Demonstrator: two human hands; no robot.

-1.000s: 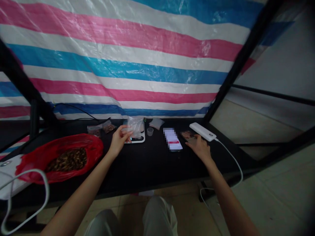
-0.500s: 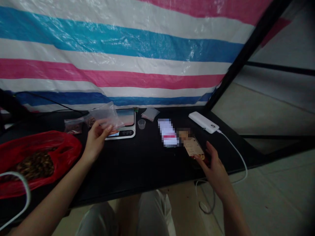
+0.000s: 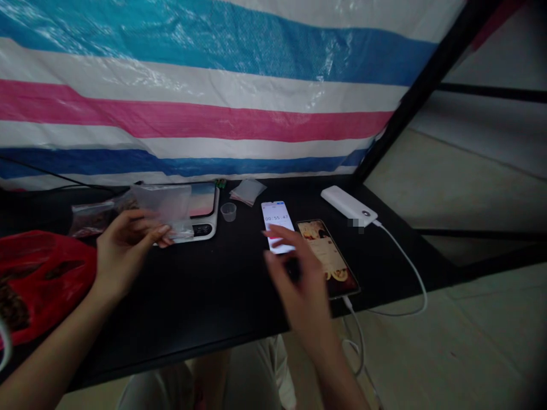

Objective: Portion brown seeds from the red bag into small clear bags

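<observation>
Moved right hand (image 3: 304,279) from food-picture phone (image 3: 330,250) toward timer phone (image 3: 273,213), now spread, released and free for work; still pinching clear bag (image 3: 166,200) in left hand (image 3: 123,246)

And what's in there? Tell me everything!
sheet: 1, striped pink, blue, white, back
table: 1, black, middle
frame: 1, black, right
floor: 1, greyish, below
red bag: 1, red, left
brown bits: many, brown, in red bag
clear bag: 1, transparent, in left hand
filled bags: 2, brownish, left
scale: 1, white, partly behind clear bag
green objects: uncounted, green, behind scale
cup: 1, clear, right of scale
packets: stack, whitish, behind cup
timer phone: 1, white screen, near right hand
other phone: 1, dark edges, beside timer phone
device: 1, white, table's right
cables: several, white or black, both sides
legs: 2, pale trousers, below
left hand: 1, bare, left
right hand: 1, bare, centre
</observation>
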